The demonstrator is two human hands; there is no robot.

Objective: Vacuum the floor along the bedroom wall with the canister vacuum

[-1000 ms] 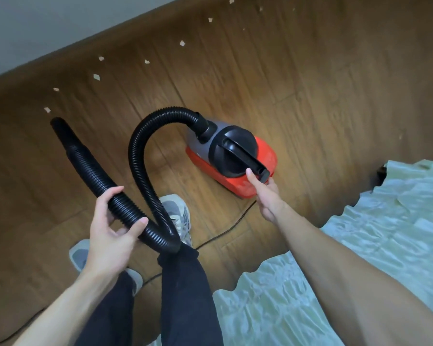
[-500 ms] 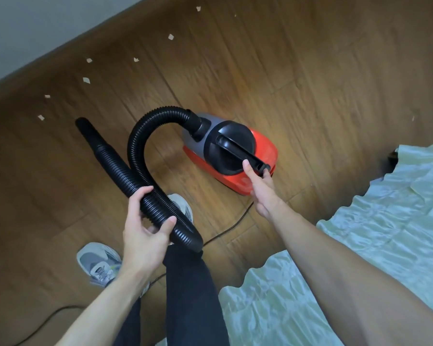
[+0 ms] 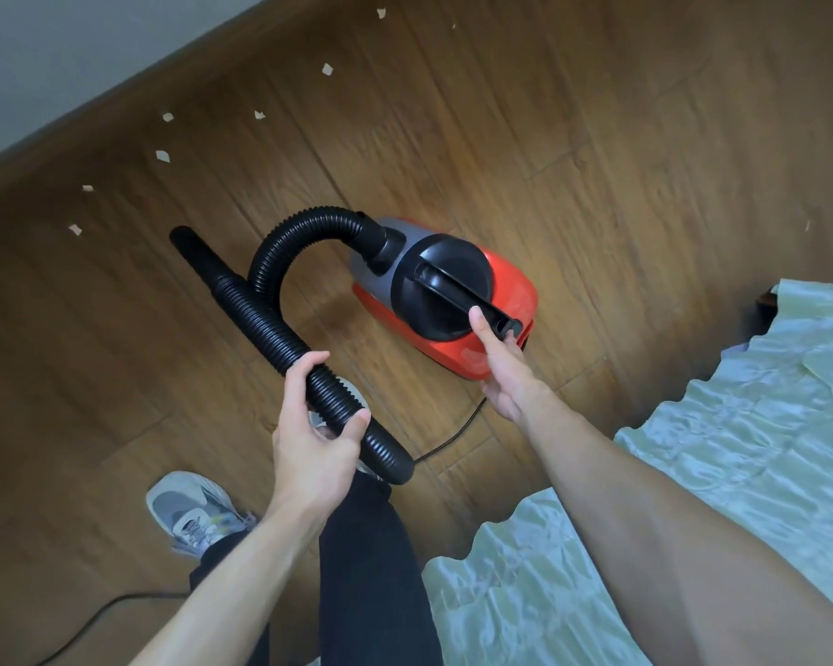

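Red vacuum (image 3: 506, 290) on floor (image 3: 597, 137), ahead of hands | left hand (image 3: 316, 439) curled round hose (image 3: 265, 319) | right hand (image 3: 503, 372) grips handle (image 3: 453, 293) | nozzle (image 3: 193, 247) axis aims at wall (image 3: 44, 40); scraps (image 3: 163, 156) lie beyond tip, left hand nearer | next, likely: sweep nozzle along them

Left hand (image 3: 313, 439) has drawn the hose (image 3: 280, 343) (nozzle too) nearer the canister (image 3: 506, 290).

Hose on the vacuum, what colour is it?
The hose is black, with ribs all along it. It shows best in the head view.
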